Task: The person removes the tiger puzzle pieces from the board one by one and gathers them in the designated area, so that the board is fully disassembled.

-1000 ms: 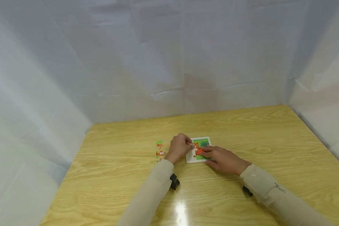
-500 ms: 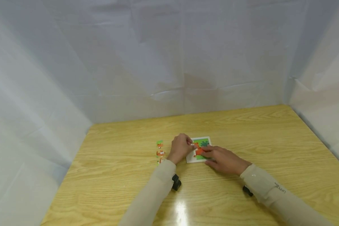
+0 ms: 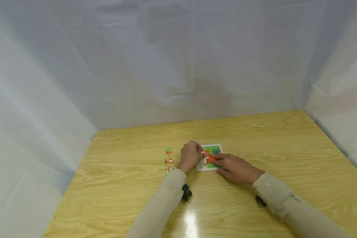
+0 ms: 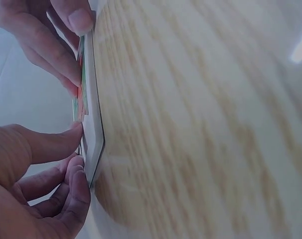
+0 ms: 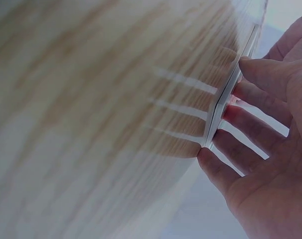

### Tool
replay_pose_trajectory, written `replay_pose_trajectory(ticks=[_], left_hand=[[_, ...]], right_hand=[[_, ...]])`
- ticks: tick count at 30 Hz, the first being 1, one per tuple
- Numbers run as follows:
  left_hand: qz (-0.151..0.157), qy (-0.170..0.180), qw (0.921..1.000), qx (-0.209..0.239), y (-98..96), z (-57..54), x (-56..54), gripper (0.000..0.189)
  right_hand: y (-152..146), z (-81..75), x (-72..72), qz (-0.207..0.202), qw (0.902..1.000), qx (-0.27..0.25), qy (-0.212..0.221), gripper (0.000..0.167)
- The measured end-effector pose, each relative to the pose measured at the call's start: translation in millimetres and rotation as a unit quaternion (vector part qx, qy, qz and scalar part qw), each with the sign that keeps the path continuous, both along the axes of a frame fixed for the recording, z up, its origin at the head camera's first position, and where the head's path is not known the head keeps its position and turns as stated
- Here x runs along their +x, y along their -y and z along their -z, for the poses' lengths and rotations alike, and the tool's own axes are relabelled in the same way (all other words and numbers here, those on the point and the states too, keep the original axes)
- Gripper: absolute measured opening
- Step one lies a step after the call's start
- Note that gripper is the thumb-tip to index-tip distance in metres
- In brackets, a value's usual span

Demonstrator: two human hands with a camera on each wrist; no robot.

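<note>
White sheeting [image 3: 131, 66] hangs behind and on both sides of your wood-grained table [image 3: 113, 198], where the white-rimmed picture board [image 3: 200, 167] lies flat between your hands. Your right hand [image 3: 236, 168] rests on the right part of the board with fingers extended, apparently steadying it rather than gripping. At the board's left edge, your left hand [image 3: 190, 157] has its fingers curled and its thumb touching the board; you can't tell from here whether a piece is pinched there. Green and orange artwork [image 3: 215, 151] fills the board's right portion, its lower left showing white, and loose pieces [image 3: 169, 161] lie in a column left of the board. You seem to be seating a piece; the next move likely calls for aligning its edge and pressing it flat while the board stays braced.
</note>
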State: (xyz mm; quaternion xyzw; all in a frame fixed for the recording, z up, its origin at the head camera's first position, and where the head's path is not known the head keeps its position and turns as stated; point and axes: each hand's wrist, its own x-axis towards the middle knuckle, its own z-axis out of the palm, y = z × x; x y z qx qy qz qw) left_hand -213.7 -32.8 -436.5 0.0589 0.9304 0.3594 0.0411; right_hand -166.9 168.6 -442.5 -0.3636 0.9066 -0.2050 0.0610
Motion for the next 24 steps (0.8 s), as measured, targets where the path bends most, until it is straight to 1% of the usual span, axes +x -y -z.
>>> replay_pose_trajectory(ticks=[5,13,20,24], left_hand=[[-0.010,-0.001,0.9999,0.000,-0.6,0.2,-0.4,0.019],[-0.011,-0.011,0.9999,-0.002,-1.0,-0.1,-0.3,0.019],[-0.018,-0.015,0.9996,0.018,0.3,0.1,0.6,0.017],[-0.019,-0.017,0.9991,0.035,1.1,1.0,-0.1,0.012]], right_hand=[[0.1,-0.2,-0.6,-0.003,1.0000,0.001,0.000,0.041],[0.3,-0.3,-0.7,-0.008,0.9999,-0.004,-0.005,0.041],[1.0,-0.7,0.4,-0.008,0.9999,-0.006,-0.010,0.040],[0.9,-0.9,0.6,-0.004,1.0000,-0.004,-0.008,0.039]])
